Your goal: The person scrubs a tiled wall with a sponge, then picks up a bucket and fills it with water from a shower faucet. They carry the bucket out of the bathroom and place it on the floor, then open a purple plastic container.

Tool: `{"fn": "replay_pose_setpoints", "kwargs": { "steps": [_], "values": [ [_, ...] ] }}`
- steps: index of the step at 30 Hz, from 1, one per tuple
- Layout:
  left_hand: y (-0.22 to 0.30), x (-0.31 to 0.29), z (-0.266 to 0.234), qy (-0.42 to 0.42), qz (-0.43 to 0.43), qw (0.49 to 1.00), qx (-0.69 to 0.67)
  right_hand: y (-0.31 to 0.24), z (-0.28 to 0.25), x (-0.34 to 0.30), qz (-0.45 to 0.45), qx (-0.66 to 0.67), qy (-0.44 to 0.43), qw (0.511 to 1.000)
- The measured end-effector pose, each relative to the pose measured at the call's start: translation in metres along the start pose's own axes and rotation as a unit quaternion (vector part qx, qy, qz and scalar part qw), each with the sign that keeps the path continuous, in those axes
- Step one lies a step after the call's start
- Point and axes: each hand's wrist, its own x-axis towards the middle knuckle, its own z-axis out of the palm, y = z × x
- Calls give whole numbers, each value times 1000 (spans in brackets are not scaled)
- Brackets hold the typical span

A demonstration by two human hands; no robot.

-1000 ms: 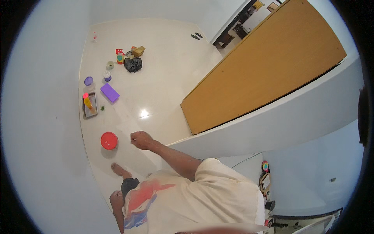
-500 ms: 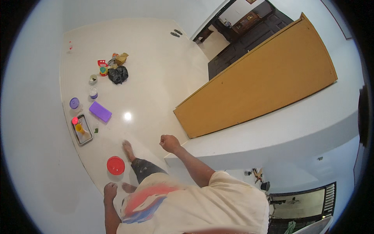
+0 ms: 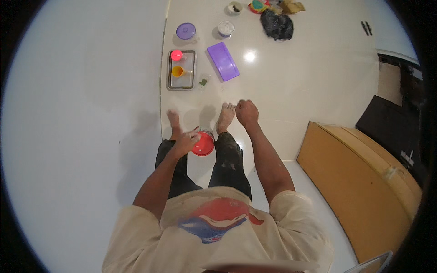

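On the floor between my feet stands a round container with a red lid [image 3: 204, 145], a clear rim showing at its far side. My left hand [image 3: 185, 143] is over the left edge of that lid; its fingers are smeared, and whether they touch or grip anything is unclear. My right hand [image 3: 247, 112] is closed in a fist beside my right foot, with nothing seen in it. Farther off lies a purple rectangular box [image 3: 223, 62]. A metal tray [image 3: 195, 73] to its left bears a pink-topped item [image 3: 176, 55] and a yellow cup [image 3: 178, 71].
Behind the tray is a purple-lidded container [image 3: 186, 31]; a white tub [image 3: 226, 28] and a small bowl [image 3: 235, 8] stand nearby. A black plastic bag [image 3: 276, 25] lies at the back, sandals [image 3: 366, 28] at far right. A white wall [image 3: 100, 113] borders my left, an orange-brown wooden panel [image 3: 359, 177] my right.
My view has turned, so the floor things now lie straight ahead. The red-lidded container is now between my feet, with my left hand over its edge. My right hand remains closed.
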Motion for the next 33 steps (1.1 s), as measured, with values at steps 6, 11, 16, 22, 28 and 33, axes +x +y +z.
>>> {"fn": "replay_pose_setpoints", "kwargs": {
  "steps": [6,11,16,22,28,33],
  "values": [
    [-140,183,64,-10,-89,985,-149,-25,75,152,40,-40,8,998],
    [-210,312,90,18,-236,895,-378,-3,179,258,13,-151,103,983],
    [-208,345,73,19,-287,802,-523,7,222,304,8,-173,74,982],
    [-237,330,100,13,-348,787,-510,17,233,320,57,-172,75,981],
    [-244,332,108,4,-360,809,-464,13,207,314,42,-143,40,988],
    [-245,357,89,85,-255,927,-262,37,167,294,38,-4,84,996]
  ]
}}
